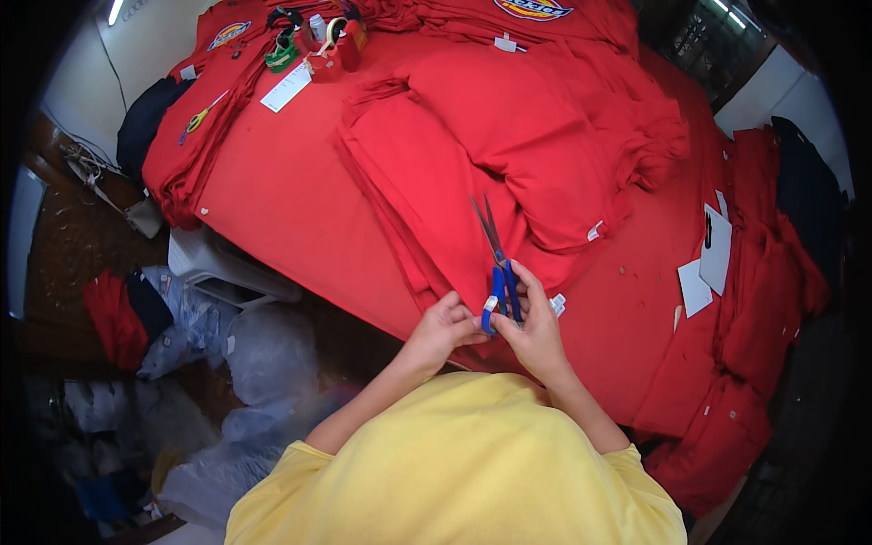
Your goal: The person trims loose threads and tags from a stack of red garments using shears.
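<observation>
A pair of scissors (499, 281) with blue handles points away from me over the red cloth, its blades slightly apart. My right hand (534, 332) grips the handles, thumb and fingers closed around them. Just to the left, my left hand (443, 329) has its fingers curled together, the tips reaching the lower handle loop; what they pinch, if anything, is hidden. Beneath and beyond the scissors lies a heap of red garments (509, 136), partly folded. A small white tag (557, 305) shows beside my right fingers.
The red-covered table (291, 227) carries stacked red clothes along its edges. At the far left are yellow-handled scissors (202, 118), a tape dispenser (329, 56) and a white card (286, 88). White papers (716, 250) lie right. A white plastic stool (218, 263) and clear bags (268, 354) stand below left.
</observation>
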